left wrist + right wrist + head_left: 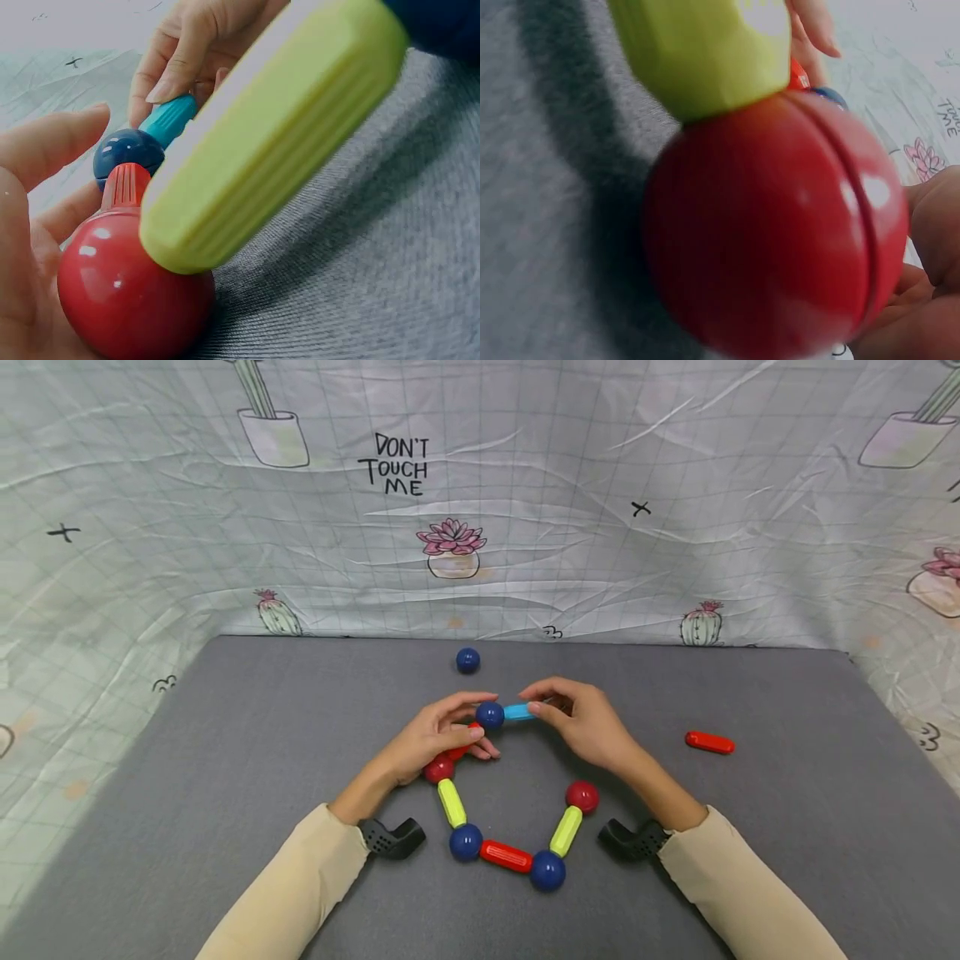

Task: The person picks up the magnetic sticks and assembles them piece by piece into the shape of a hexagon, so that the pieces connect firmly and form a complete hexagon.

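A chain of rods and balls (pixel 504 855) was laid out at lower centre of the mat (pixel 225 777). A single ball (pixel 467 660) was set above it, near the mat's far edge. A lone rod (pixel 709 742) was placed at right, well apart. A printed backdrop (pixel 525 485) was hung behind the mat, across the upper frame.

The patterned backdrop cloth (pixel 525 485) hanging behind the grey table is showing black hand-lettered words, "DON'T TOUCH ME" (pixel 395 464), stacked in three lines near its top middle, above a printed pink succulent. Small black "x" marks (pixel 640 509) are sitting on the same cloth to the left and right. In the right wrist view, part of that lettering (pixel 949 118) is appearing at the right edge, too cut off to read.
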`<action>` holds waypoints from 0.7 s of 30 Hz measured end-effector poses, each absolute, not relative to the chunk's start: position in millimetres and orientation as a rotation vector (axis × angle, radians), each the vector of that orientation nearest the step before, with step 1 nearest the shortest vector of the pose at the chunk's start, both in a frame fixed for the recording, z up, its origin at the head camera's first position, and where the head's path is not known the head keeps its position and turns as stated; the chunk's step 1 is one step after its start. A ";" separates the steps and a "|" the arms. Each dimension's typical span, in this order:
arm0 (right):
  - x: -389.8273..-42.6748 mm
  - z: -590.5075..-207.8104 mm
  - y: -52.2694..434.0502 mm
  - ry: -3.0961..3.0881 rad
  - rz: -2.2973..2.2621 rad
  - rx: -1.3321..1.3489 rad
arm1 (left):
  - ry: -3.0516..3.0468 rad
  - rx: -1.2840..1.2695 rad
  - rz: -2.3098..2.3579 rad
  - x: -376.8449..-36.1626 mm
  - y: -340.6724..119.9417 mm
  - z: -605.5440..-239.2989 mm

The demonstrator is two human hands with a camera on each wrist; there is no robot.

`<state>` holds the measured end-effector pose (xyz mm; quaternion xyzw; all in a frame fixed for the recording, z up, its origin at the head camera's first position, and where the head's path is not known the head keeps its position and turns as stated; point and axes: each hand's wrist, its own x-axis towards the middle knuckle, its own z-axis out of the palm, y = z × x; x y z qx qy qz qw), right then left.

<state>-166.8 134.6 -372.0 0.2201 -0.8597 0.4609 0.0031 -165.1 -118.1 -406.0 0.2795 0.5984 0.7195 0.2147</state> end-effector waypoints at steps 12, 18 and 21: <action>-165.3 -373.7 124.3 -2.710 1.580 0.695 | 1.837 0.615 1.997 -158.9 -108.7 -402.8; -159.4 -361.5 120.4 -2.708 1.644 0.669 | 1.879 0.642 2.036 -158.3 -107.6 -404.3; -152.3 -348.7 117.2 -2.713 1.648 0.672 | 1.887 0.669 2.040 -158.7 -108.2 -405.8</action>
